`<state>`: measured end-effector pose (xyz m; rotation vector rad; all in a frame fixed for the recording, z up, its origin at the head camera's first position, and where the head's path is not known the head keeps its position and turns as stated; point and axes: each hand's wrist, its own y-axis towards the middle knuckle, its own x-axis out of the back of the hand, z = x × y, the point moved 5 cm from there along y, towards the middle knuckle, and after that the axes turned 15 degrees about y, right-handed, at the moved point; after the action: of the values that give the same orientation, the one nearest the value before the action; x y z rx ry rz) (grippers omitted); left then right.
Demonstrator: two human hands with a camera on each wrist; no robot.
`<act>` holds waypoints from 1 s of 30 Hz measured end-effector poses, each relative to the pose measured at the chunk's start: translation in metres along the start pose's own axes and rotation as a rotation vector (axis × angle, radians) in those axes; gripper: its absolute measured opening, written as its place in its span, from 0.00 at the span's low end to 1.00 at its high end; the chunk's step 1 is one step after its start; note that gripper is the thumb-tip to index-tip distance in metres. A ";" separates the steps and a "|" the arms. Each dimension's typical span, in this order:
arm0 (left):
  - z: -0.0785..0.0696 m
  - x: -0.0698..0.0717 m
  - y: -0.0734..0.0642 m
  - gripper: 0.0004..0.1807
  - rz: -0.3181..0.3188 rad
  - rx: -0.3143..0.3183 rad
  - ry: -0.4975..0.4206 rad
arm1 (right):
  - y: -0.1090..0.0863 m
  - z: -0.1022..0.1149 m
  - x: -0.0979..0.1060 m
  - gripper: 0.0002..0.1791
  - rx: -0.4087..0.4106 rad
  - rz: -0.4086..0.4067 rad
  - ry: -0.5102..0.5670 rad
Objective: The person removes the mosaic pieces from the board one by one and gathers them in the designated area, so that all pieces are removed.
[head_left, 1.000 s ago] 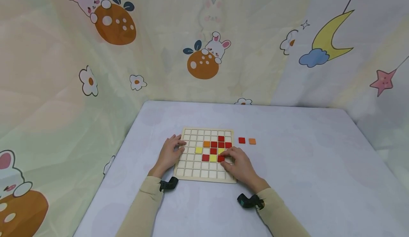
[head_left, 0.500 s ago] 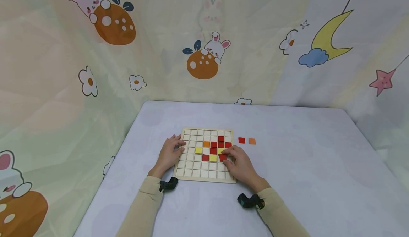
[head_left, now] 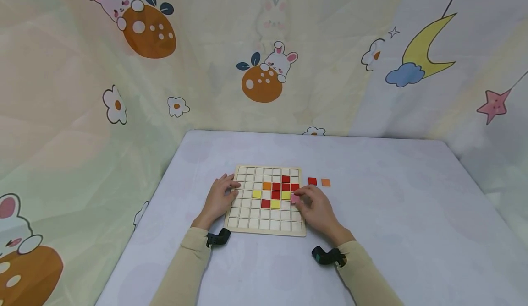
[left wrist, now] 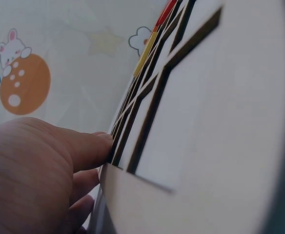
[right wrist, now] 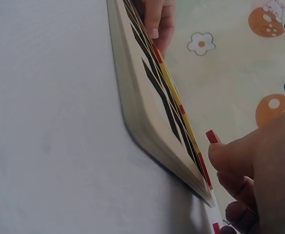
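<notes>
A square wooden grid board (head_left: 264, 226) lies on the table. Red, orange and yellow square tiles sit in several of its cells, among them a yellow tile (head_left: 256, 194) and an orange tile (head_left: 266, 186). The left hand (head_left: 217, 200) holds the board's left edge; in the left wrist view its thumb (left wrist: 91, 148) meets the rim, the other fingers beside the edge. Over the right side of the board, the right hand (head_left: 317, 210) pinches a small red tile (right wrist: 213, 137) between thumb and fingers. That tile is tilted and catches light, looking pink in the head view.
A loose red tile (head_left: 312, 181) and a loose orange tile (head_left: 326, 182) lie on the table (head_left: 392, 205), just right of the board. Behind stands a printed cloth backdrop (head_left: 206, 68). Both wrists carry black cameras, one being the right wrist camera (head_left: 327, 255).
The right hand has lifted the red tile out of its cell near the board's right side and moved up and right with it. The left hand stays where it was.
</notes>
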<state>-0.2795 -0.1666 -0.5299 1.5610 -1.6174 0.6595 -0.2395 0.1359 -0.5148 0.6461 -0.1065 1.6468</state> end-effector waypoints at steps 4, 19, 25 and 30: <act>-0.001 0.001 -0.001 0.10 -0.001 0.001 0.001 | 0.001 -0.003 0.006 0.14 -0.003 -0.006 0.005; -0.001 0.000 -0.001 0.11 -0.002 -0.005 0.018 | 0.004 -0.017 0.033 0.16 -0.001 -0.114 -0.038; 0.002 -0.001 0.000 0.10 -0.012 -0.014 0.024 | 0.005 -0.021 0.042 0.16 -0.031 -0.142 -0.039; 0.001 -0.001 0.000 0.10 -0.015 -0.013 0.022 | 0.007 -0.024 0.050 0.16 -0.033 -0.164 -0.045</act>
<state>-0.2802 -0.1671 -0.5309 1.5498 -1.5898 0.6542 -0.2560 0.1887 -0.5093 0.6500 -0.1098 1.4701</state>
